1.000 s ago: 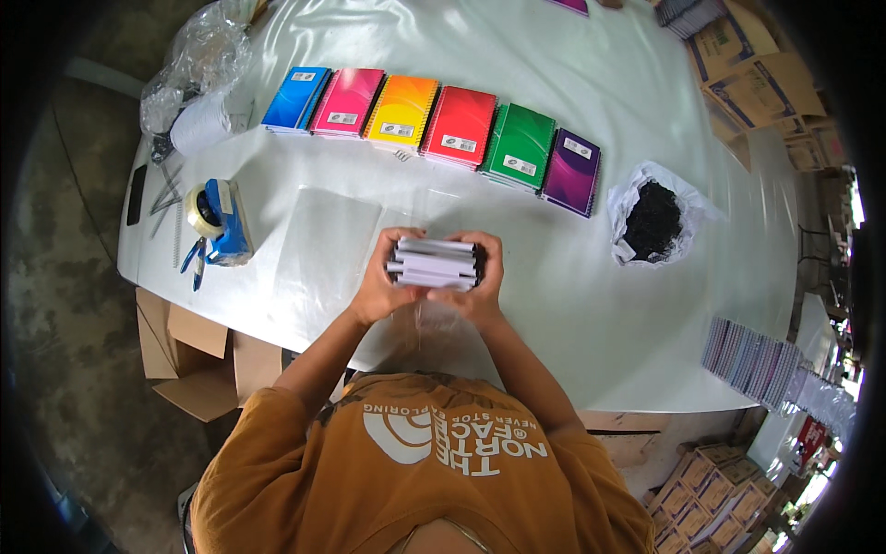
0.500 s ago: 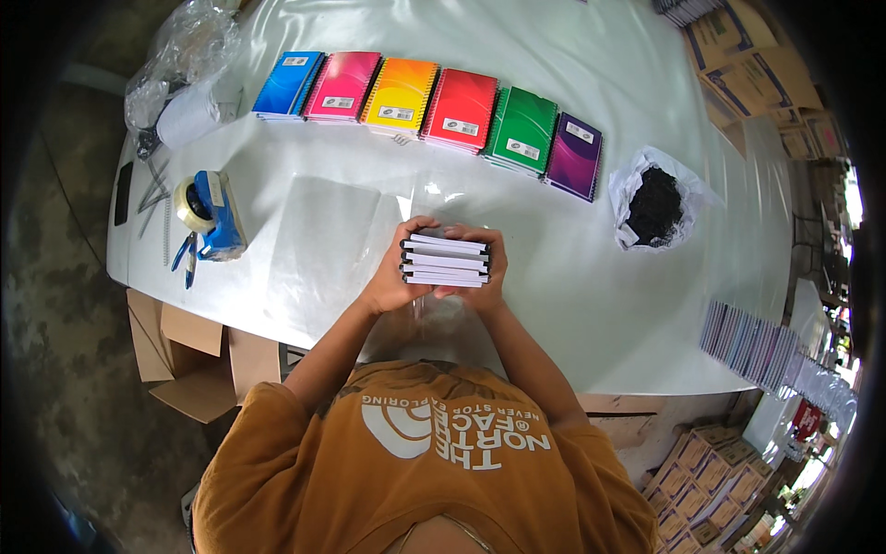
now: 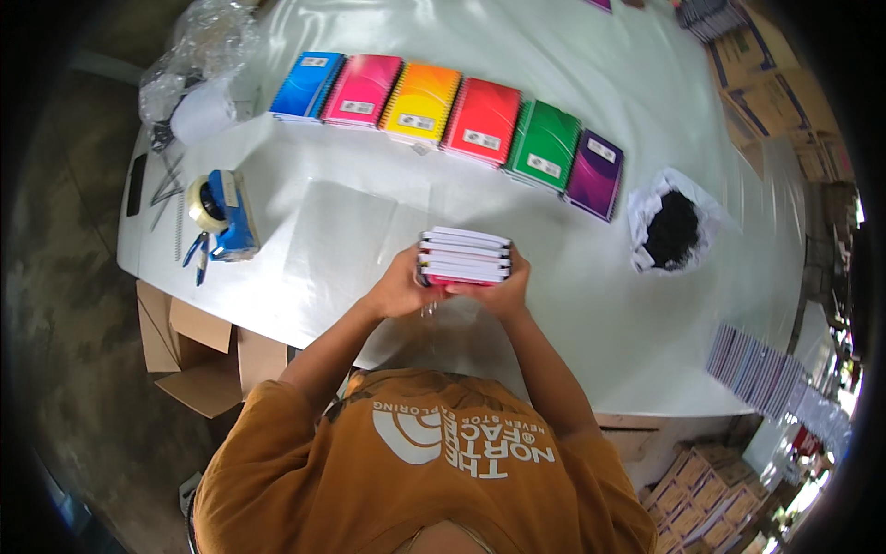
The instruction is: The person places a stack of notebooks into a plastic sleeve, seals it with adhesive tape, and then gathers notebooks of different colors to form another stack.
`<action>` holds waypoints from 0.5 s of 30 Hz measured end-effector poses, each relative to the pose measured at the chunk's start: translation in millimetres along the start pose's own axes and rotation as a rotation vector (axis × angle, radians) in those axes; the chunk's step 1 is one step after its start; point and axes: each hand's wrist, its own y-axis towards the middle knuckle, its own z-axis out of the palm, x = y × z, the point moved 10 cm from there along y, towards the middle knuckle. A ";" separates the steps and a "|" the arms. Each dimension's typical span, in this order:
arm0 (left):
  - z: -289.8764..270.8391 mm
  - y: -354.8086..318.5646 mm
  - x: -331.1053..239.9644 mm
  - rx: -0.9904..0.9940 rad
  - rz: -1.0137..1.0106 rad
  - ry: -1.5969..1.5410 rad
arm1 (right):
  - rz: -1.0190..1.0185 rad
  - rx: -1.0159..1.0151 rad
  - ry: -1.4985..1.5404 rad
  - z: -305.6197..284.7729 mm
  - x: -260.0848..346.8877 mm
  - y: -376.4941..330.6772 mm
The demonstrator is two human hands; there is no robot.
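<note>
At the far left of the white table (image 3: 572,314), a blue tape dispenser (image 3: 221,214) is sitting near the edge, with a clear plastic sheet (image 3: 343,235) lying just to its right. Your left hand (image 3: 399,288) is clasping the left end of a stack of notebooks (image 3: 463,256), fingers wrapped closed around its side. You are holding that stack just above the table's near edge, in front of your chest, its white page edges facing you. Your right hand (image 3: 498,291) is gripping the stack's right end and underside, closed on it too. Beyond, a row of coloured spiral notebooks (image 3: 452,115) is lying flat. Further right, a white bag of black pieces (image 3: 672,231) is sitting open.
</note>
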 end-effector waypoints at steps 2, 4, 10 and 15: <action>-14.2 6.4 -49.2 0.087 0.083 0.183 | 0.070 -0.053 0.102 -3.7 14.5 6.4; -105.4 25.1 -72.4 -0.254 0.267 0.435 | 0.148 -0.114 0.290 -3.5 19.3 9.8; -284.5 74.7 -72.7 -0.822 -0.064 1.324 | 0.497 -0.165 0.762 22.1 9.7 14.6; -283.8 121.0 -57.1 -0.472 -0.364 1.476 | 0.570 -0.077 0.788 32.6 -6.4 11.8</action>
